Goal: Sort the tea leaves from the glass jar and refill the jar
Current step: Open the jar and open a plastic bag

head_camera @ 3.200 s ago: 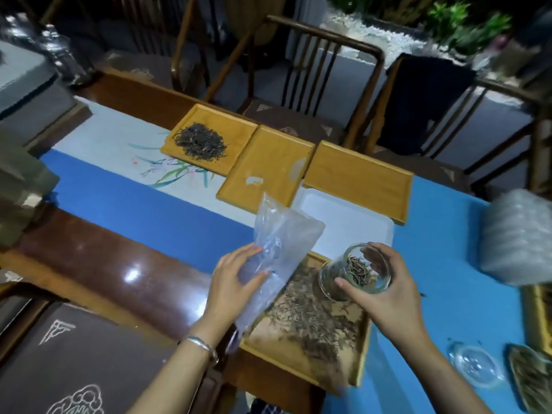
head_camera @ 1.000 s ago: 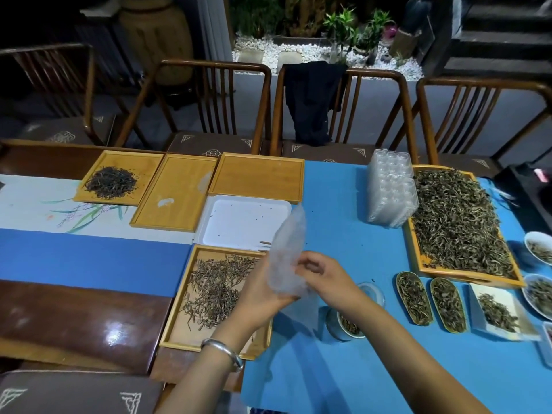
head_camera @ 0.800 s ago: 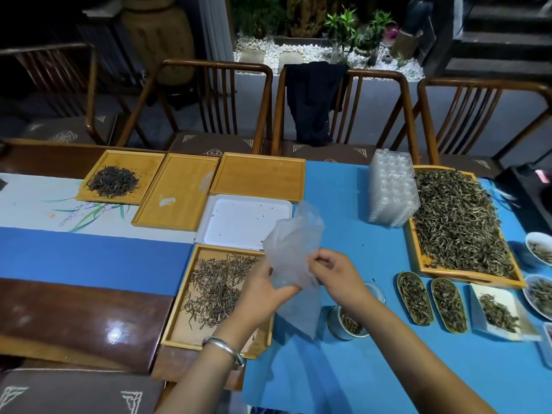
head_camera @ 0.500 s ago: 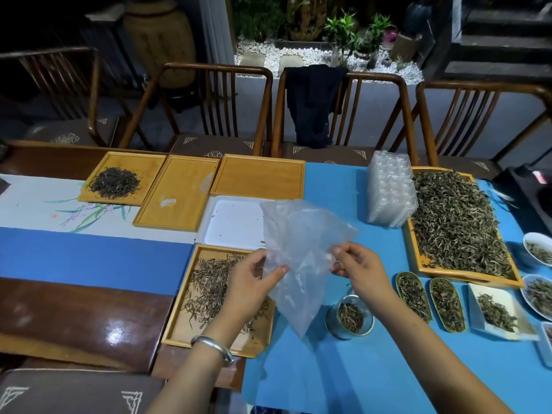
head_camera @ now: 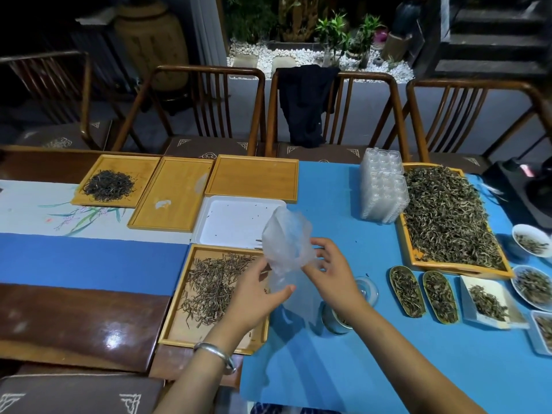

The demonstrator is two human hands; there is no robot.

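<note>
A crumpled clear plastic bag [head_camera: 286, 237] stands upright between my hands, above the near wooden tray [head_camera: 175, 312]. That tray holds loose pale tea leaves [head_camera: 209, 282]. My left hand [head_camera: 254, 297] grips the bag's lower part, with the thumb across its front. My right hand [head_camera: 333, 271] pinches the bag's right edge between thumb and fingers. The glass jar [head_camera: 334, 320] stands on the blue cloth under my right forearm, which hides most of it. Its glass lid [head_camera: 368, 289] lies just to the right.
A white tray [head_camera: 239, 222] lies behind the near tray. Three wooden trays [head_camera: 254, 177] sit further back, the left one with dark tea. At the right are stacked clear containers [head_camera: 383, 189], a large tray of leaves [head_camera: 442, 216] and several small dishes [head_camera: 439, 297]. Chairs line the far edge.
The bag, spread wide between my hands half a second ago, is now bunched and narrower. My hands have come closer together, and my right forearm now covers most of the jar.
</note>
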